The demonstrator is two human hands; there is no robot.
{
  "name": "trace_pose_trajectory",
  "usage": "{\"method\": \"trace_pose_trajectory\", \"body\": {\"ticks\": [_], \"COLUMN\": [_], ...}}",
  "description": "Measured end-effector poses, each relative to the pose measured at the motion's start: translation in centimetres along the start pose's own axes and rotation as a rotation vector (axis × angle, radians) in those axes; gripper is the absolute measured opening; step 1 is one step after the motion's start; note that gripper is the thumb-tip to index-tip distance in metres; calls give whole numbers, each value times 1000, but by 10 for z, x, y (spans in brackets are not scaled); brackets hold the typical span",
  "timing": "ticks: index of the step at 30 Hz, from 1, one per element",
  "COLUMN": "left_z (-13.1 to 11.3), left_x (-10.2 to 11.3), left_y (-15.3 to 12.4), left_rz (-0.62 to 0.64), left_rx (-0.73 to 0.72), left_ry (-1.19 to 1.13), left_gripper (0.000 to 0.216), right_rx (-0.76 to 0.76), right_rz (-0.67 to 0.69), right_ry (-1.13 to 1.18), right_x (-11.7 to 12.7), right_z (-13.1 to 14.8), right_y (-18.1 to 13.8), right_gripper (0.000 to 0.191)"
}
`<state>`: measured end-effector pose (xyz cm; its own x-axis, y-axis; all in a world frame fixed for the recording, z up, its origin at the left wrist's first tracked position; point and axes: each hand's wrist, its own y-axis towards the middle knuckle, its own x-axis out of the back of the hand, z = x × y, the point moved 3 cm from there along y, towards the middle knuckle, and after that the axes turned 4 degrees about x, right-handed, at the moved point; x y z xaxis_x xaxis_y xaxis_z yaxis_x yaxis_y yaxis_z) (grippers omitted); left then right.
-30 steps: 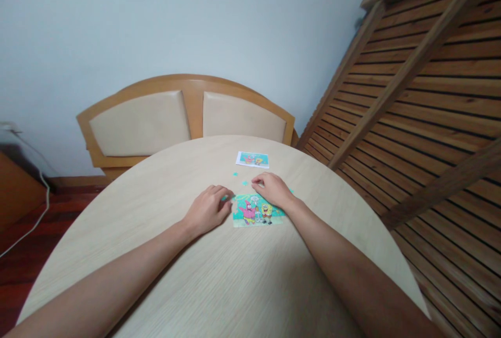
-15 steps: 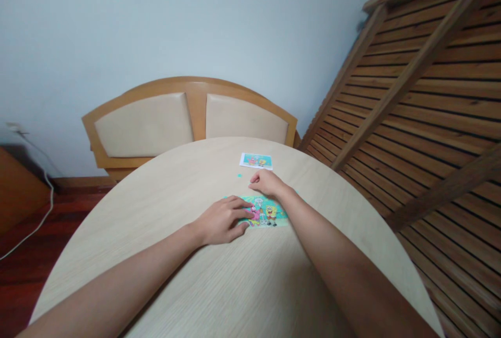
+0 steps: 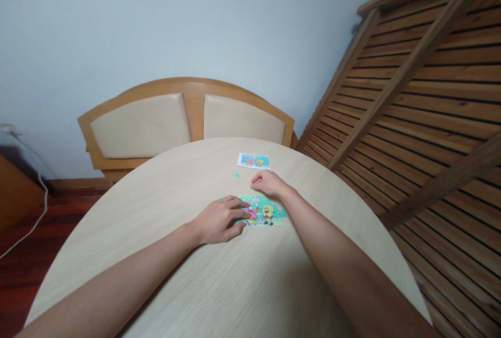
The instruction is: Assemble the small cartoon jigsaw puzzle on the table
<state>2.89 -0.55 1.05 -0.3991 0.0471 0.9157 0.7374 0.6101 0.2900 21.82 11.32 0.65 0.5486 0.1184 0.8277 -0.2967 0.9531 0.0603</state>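
Note:
A flat cartoon puzzle (image 3: 277,214) in teal, with pink, pale and yellow figures, lies on the round table. Across its left part my left hand (image 3: 221,220) rests palm down, fingers stretched out and apart, covering that side. My right hand (image 3: 270,182) is just beyond the puzzle's far edge, its thumb and fingers pinched together. Whatever may be between those fingertips is too small to make out. A tiny teal piece (image 3: 237,175) lies loose on the table, left of my right hand. Farther back is a white-edged picture card (image 3: 254,161) with similar figures.
The round wooden table (image 3: 156,192) has a curved far edge. Behind it stands a wooden headboard (image 3: 191,103) with cream panels, against the wall. A slatted wooden frame (image 3: 422,93) leans at the right. A white cable (image 3: 42,207) hangs at the left.
The view has shifted slightly, so everything sits a little farther left. My right hand stays pinched near the puzzle's far edge, and my left hand still lies on the puzzle.

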Motion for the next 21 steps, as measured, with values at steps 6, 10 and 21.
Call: {"method": "trace_pose_trajectory", "body": {"ticks": [6,10,21], "left_z": [0,-1,-1], "left_x": [0,0,1], "left_y": [0,1,0], "left_rz": [3,3,18], "left_rx": [-1,-3,-3], "left_ry": [10,14,36], "left_gripper": [30,30,31], "right_rx": [82,115,53], "right_rz": [42,68,-29], "right_ry": [41,35,107], "right_x": [5,3,15], "right_z": [-4,-3,-23], "right_y": [-5,-7,-25], "right_gripper": [21,25,12]}}
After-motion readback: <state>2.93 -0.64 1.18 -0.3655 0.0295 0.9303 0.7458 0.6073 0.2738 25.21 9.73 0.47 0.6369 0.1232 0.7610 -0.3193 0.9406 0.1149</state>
